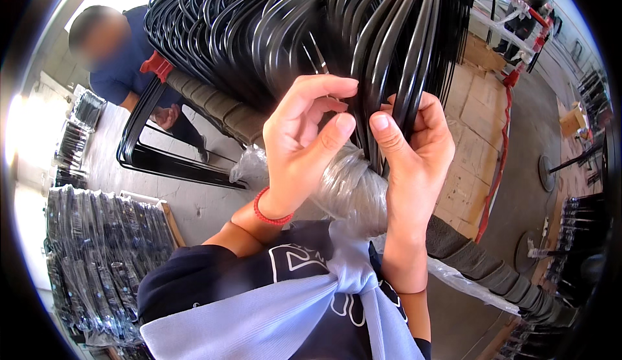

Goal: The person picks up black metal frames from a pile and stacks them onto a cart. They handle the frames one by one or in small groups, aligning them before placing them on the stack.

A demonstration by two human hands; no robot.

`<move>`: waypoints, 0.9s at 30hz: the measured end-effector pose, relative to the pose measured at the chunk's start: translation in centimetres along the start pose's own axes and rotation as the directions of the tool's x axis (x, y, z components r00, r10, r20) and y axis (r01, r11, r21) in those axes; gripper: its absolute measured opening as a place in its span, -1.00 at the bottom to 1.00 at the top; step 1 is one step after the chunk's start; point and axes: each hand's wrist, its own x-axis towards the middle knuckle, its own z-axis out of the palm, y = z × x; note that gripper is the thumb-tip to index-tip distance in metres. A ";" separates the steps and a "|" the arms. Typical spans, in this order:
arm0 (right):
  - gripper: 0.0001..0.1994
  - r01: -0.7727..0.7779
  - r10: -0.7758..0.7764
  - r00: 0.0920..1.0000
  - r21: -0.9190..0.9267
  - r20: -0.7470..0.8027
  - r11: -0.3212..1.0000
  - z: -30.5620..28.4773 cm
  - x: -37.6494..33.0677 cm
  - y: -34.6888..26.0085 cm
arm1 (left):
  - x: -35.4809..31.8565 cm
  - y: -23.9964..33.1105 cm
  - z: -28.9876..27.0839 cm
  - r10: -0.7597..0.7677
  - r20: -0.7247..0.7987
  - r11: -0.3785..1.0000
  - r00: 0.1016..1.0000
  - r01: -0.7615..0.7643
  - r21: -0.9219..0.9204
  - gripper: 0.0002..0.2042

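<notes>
Black glossy bent tubes (382, 42) hang in a dense bundle before me. My right hand (414, 139) grips a few of them, its thumb in front and fingers curled behind. My left hand (301, 133) is just left of these tubes, its fingers curled and its thumb apart from the forefinger. Two thin, pointed metal prongs of a tweezers-like tool (316, 54) stick up past its knuckles; the rest of the tool is hidden by the hand. Beneath both hands, clear plastic film (355, 188) is wound around a padded bar.
The bar's dark wrapped padding (499, 263) runs down to the right; a red clamp (157, 67) sits at its far left. A person (120, 55) stands at the left, another (521, 10) far right. Film-wrapped stacks (97, 256) stand at lower left. Cardboard (463, 159) lies below the rack.
</notes>
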 end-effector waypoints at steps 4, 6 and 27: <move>-0.78 0.014 -0.014 1.000 -0.015 -0.016 1.000 0.0 0.1 0.0 | 0.2 0.3 0.2 -0.146 -0.032 0.978 0.989 0.140 -0.152 -0.74; -0.78 0.026 -0.026 0.999 -0.022 -0.018 0.999 0.0 0.1 0.2 | 0.2 0.0 0.2 -0.123 -0.054 0.981 0.991 0.113 -0.158 -0.84; -0.77 0.079 -0.135 0.965 -0.242 -0.226 0.967 1.0 0.1 0.2 | -1.0 -3.6 0.2 -0.029 0.004 0.999 1.000 0.029 0.034 -0.94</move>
